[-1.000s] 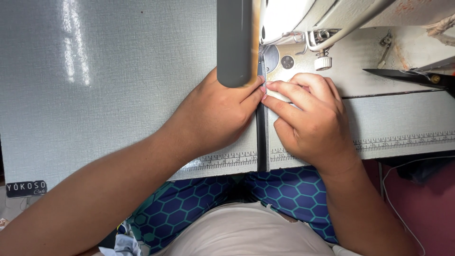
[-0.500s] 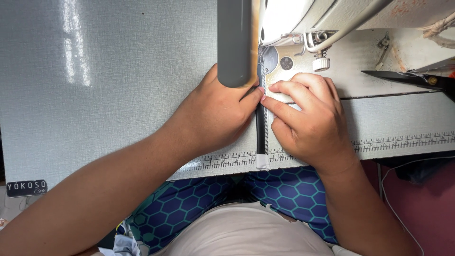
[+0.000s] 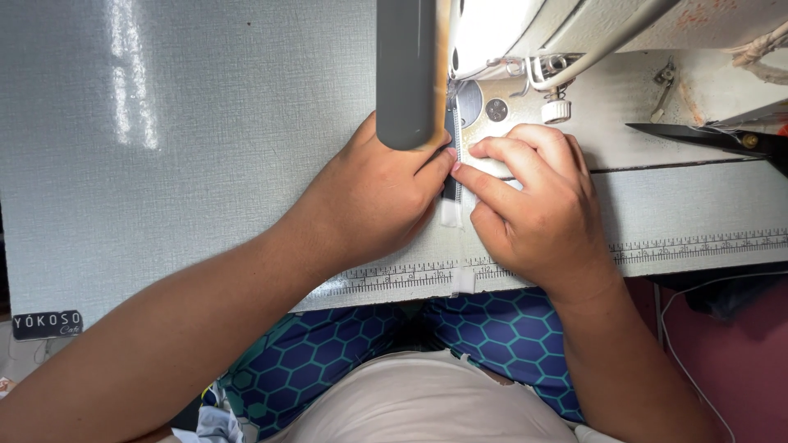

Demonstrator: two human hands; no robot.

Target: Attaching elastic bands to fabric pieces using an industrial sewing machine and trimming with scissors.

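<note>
A narrow dark strip with a white end (image 3: 450,190) lies on the sewing table, running up under the presser foot area of a white sewing machine (image 3: 525,49). My left hand (image 3: 373,201) lies flat on the table left of the strip, thumb and fingertips pressing its edge. My right hand (image 3: 538,205) presses a white piece just right of the strip, index finger touching it. The needle is hidden behind a grey tube (image 3: 405,70) that hangs in front of the camera.
The grey textured table (image 3: 164,164) has a printed ruler (image 3: 698,244) along its front edge. Black scissors (image 3: 706,138) lie at the right on the machine bed. My lap in blue hexagon-patterned fabric (image 3: 484,336) sits below the table edge.
The dark strip has moved away from me under the machine; its near end, earlier at the table's front edge, now lies between my hands. Both hands stayed almost in place.
</note>
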